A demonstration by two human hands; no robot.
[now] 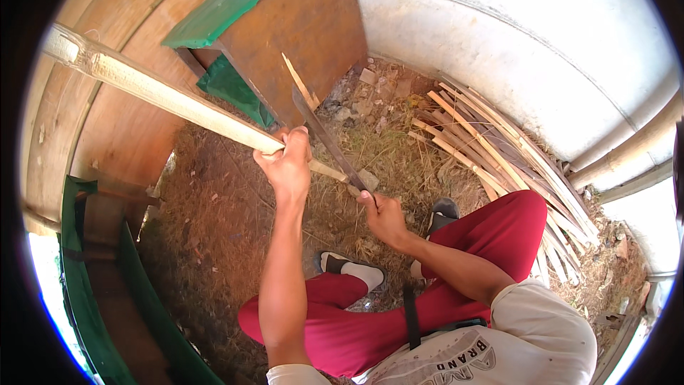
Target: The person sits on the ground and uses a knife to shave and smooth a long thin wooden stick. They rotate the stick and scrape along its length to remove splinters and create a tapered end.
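My left hand (288,160) is closed around a long split bamboo pole (178,103), pale on its inner side. The pole slants from the upper left down through my fist, and its short end pokes out on the right. My right hand (385,219) grips the handle of a machete (329,141) with a long dark blade pointing up and left. The blade crosses the pole's short end near the handle; I cannot tell whether it touches. My crossed legs in dark red trousers (399,314) lie below both hands.
Several bamboo strips (499,150) lie piled at the right along a white sheet wall (499,7). A wooden box with a green cover (299,36) stands ahead, a split bamboo piece (298,80) beside it. Green-edged wooden boards (100,278) stand at the left. Dry grass covers the ground (221,207).
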